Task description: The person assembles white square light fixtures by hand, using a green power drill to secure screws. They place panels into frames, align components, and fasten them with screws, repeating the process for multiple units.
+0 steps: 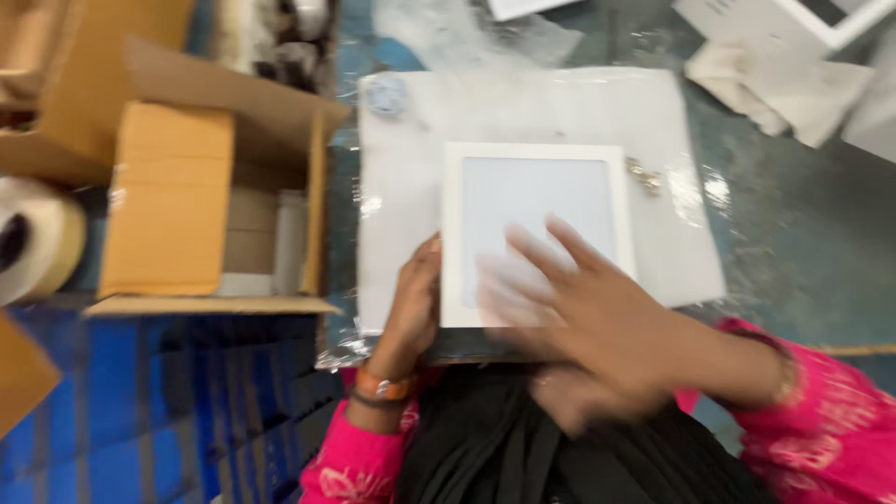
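A square white panel (532, 196) with a raised frame lies flat on a white foam sheet (523, 107) on the work surface. My left hand (415, 299) grips the panel's near left edge. Blurred by motion, my right hand (583, 313) hovers over the panel's near half with its fingers spread, and a pale blur, maybe a cloth, shows under the fingers. Whether it holds anything is unclear. A small metal clip (644, 175) sticks out at the panel's right edge.
An open cardboard box (215, 187) stands to the left, with a roll of tape (33, 238) beyond it. Clear plastic wrap (467, 33) and white packing pieces (793, 84) lie at the back. A round grey disc (385, 93) rests on the foam's far left corner.
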